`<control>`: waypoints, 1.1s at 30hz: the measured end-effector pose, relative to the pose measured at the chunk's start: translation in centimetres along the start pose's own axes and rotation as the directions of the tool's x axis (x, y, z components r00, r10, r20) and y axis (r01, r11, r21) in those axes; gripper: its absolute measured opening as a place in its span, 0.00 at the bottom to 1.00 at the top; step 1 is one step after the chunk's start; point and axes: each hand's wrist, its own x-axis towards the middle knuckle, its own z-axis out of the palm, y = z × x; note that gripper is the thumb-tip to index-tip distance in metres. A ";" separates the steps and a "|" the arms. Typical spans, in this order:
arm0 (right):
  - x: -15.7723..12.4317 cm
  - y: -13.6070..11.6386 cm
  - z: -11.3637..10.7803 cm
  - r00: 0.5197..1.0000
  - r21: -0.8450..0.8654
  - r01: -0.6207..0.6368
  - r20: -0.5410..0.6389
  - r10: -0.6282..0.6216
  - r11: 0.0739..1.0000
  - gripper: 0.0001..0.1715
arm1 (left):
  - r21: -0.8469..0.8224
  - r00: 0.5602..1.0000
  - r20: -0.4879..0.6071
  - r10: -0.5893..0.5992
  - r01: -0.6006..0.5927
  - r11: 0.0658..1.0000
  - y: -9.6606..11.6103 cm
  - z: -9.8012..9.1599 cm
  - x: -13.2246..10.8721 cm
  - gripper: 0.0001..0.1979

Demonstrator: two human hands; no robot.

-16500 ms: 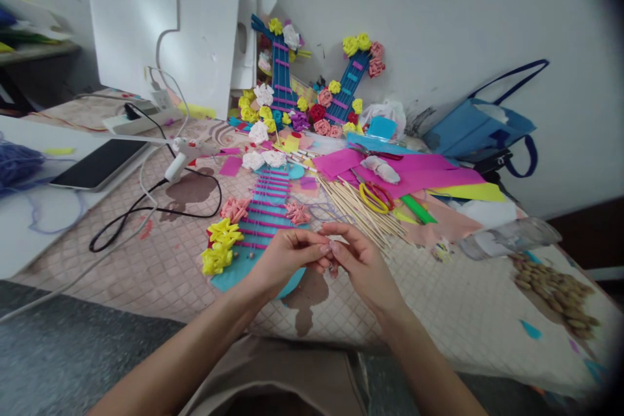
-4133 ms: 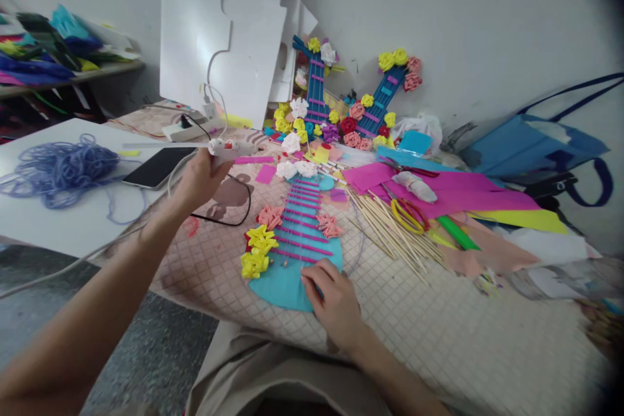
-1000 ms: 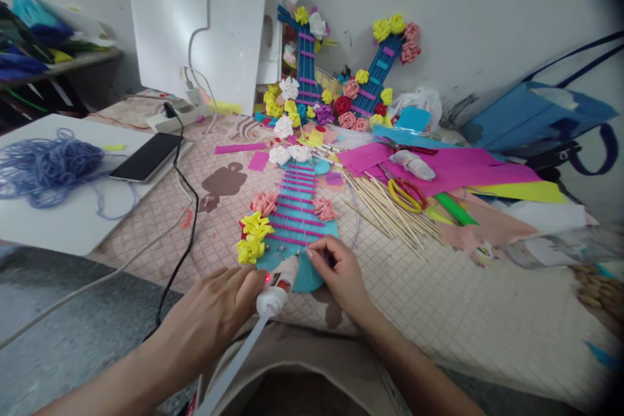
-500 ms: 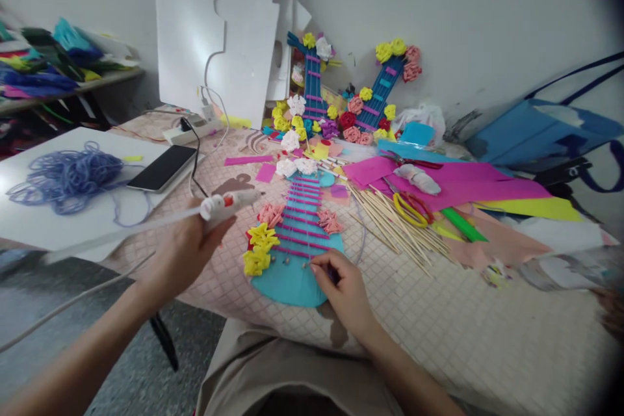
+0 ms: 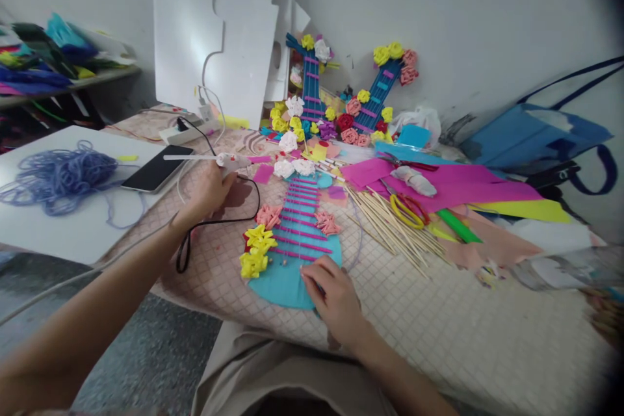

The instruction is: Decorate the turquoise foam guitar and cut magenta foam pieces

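Glue gun (image 5: 234, 160) in my left grip (image 5: 213, 190): no lettering I can read.
Phone (image 5: 158, 169): no characters I can make out.
Bag (image 5: 529, 136): none legible to me.

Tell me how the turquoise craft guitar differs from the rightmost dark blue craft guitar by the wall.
The turquoise guitar lies flat on the table, while the dark blue guitar is propped up at a slant. White flowers top the turquoise guitar; yellow flowers and coral flowers top the dark blue guitar. Both carry yellow and coral flowers.
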 end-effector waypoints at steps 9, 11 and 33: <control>-0.6 0.1 0.2 0.991 -0.217 0.123 0.070 -0.111 0.968 0.12 | 0.116 0.997 0.072 -0.013 0.005 0.993 0.4 -1.0 -0.7 0.22; -0.6 0.1 0.1 0.992 -0.220 0.123 0.056 -0.113 0.968 0.12 | 0.113 0.994 0.106 0.035 -0.047 0.992 1.0 -1.9 -1.5 0.24; -1.1 -0.1 -0.6 0.973 -0.264 0.227 0.103 -0.206 0.937 0.12 | -0.320 0.778 0.127 0.615 -0.555 0.768 8.1 0.8 -20.1 0.10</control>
